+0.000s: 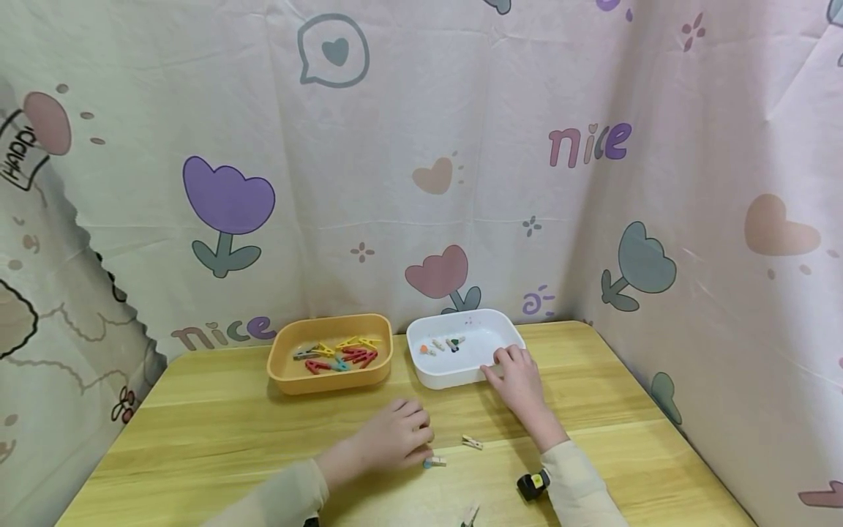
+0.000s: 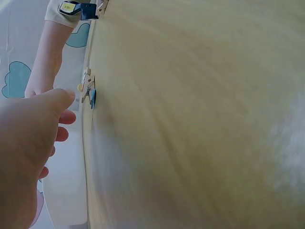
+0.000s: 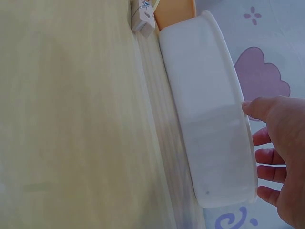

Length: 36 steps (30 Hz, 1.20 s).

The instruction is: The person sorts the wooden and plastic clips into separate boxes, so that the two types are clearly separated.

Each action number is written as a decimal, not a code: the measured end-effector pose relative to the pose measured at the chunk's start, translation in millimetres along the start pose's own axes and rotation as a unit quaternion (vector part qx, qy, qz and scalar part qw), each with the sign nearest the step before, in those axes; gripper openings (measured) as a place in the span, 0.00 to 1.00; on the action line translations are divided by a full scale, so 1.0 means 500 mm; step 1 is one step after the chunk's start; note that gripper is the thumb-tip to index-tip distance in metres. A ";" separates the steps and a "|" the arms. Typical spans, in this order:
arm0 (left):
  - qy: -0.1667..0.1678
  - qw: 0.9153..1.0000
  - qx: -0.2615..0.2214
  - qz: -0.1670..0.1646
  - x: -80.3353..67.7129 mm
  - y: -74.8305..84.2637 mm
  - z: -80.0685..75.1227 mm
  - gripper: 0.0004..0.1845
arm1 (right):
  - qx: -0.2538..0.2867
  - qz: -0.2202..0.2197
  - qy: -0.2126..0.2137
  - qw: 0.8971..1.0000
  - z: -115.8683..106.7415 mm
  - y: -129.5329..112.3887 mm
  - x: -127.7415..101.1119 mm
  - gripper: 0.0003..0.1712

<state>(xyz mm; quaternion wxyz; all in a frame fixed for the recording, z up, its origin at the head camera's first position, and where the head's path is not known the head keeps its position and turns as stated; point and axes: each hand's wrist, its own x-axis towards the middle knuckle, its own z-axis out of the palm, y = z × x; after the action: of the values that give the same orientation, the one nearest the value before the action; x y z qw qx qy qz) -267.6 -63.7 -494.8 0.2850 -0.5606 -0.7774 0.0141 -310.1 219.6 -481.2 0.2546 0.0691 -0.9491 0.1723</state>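
Note:
My left hand [image 1: 395,437] is low over the table, fingers loosely bent and nothing held. Close by its fingertips lies a small wooden clothespin with a blue decoration [image 1: 435,462]; the left wrist view shows this clothespin [image 2: 87,89] just past the thumb. At the near right corner of a white tray [image 1: 454,378] is my right hand [image 1: 519,377]. In the right wrist view its thumb [image 3: 257,108] comes right at the tray's rim, with the other fingers spread loosely along it. Several small decorated clothespins [image 1: 438,345] lie inside the white tray.
An orange tray [image 1: 329,383] with red, yellow, blue and grey plastic clips stands left of the white one. Another wooden clothespin [image 1: 472,442] lies mid-table, and one more [image 1: 470,516] near the bottom edge. A printed curtain [image 1: 369,146] hangs behind the table.

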 end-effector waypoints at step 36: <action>-0.004 1.000 -0.017 0.011 -0.005 0.014 0.006 0.09 | -0.008 -0.006 0.002 1.000 -0.004 -0.001 -0.001 0.16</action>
<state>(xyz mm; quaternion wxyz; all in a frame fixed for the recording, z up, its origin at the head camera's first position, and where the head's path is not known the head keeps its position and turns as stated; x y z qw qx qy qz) -262.2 -62.4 -500.7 0.2720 -0.5735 -0.7727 0.0065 -309.0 220.0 -479.8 0.2582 0.0726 -0.9494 0.1635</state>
